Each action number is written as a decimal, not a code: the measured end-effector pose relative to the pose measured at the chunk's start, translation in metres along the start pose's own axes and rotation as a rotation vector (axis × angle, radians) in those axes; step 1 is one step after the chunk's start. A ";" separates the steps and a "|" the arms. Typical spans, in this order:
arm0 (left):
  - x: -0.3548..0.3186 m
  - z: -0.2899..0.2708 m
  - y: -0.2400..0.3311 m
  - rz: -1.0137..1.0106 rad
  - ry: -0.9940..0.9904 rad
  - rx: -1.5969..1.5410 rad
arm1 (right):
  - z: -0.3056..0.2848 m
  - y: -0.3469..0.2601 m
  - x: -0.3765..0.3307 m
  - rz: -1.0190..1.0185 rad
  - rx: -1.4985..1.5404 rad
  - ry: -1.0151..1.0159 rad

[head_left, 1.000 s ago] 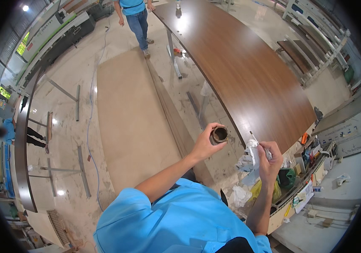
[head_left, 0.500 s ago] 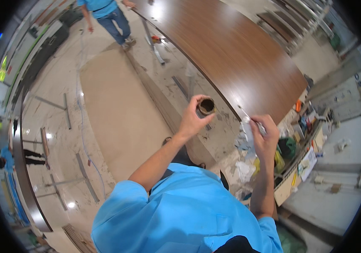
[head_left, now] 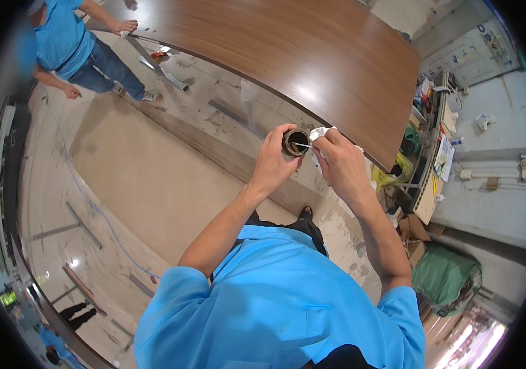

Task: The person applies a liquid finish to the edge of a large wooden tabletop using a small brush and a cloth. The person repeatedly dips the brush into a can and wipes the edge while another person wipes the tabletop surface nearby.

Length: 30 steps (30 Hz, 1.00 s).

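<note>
My left hand (head_left: pixel 271 157) is wrapped round a small round open jar (head_left: pixel 290 149), dark brown inside, with its mouth turned up toward me. My right hand (head_left: pixel 342 163) pinches a thin, pale stick (head_left: pixel 303 145) whose far end is down inside the jar; whether it ends in bristles is hidden. A crumpled white cloth or tissue (head_left: pixel 318 133) is held in the same right hand, bunched by the fingers. Both hands are close together, just this side of the near edge of a large brown wood-grain tabletop (head_left: pixel 287 52).
A person in blue (head_left: pixel 66 49) stands at the far left, one hand on the tabletop. A large tan sheet (head_left: pixel 152 166) lies on the floor. To the right are a cluttered shelf (head_left: pixel 426 184) and a green bag (head_left: pixel 446 277). A blue cable (head_left: pixel 100 212) crosses the floor at left.
My right hand has moved left to the jar, and the stick's end has gone into it. The view has turned, and the person in blue appears nearer.
</note>
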State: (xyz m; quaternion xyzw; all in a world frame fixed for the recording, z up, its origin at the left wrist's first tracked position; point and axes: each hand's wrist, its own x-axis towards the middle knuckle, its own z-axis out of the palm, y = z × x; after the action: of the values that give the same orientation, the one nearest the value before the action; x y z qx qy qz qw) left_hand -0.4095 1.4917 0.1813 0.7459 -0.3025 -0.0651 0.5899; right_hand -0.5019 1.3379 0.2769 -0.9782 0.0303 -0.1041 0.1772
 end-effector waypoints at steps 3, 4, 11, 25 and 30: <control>0.008 -0.019 -0.009 0.012 -0.072 -0.001 | 0.014 -0.014 0.010 0.067 -0.026 -0.006; 0.011 -0.024 -0.011 0.010 -0.099 0.001 | 0.019 -0.018 0.013 0.084 -0.040 -0.010; 0.022 -0.039 -0.022 0.041 -0.223 -0.038 | 0.029 -0.037 0.018 0.208 -0.076 -0.017; 0.011 -0.011 0.005 0.004 -0.325 -0.060 | 0.015 -0.001 -0.050 0.482 0.491 0.191; 0.001 0.003 0.018 0.018 -0.369 -0.053 | 0.017 0.003 -0.078 0.543 0.645 0.210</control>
State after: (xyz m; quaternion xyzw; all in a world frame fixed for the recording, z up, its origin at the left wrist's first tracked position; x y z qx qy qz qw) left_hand -0.4167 1.4865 0.1977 0.7028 -0.4104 -0.2032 0.5444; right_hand -0.5742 1.3480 0.2452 -0.8133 0.2703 -0.1567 0.4908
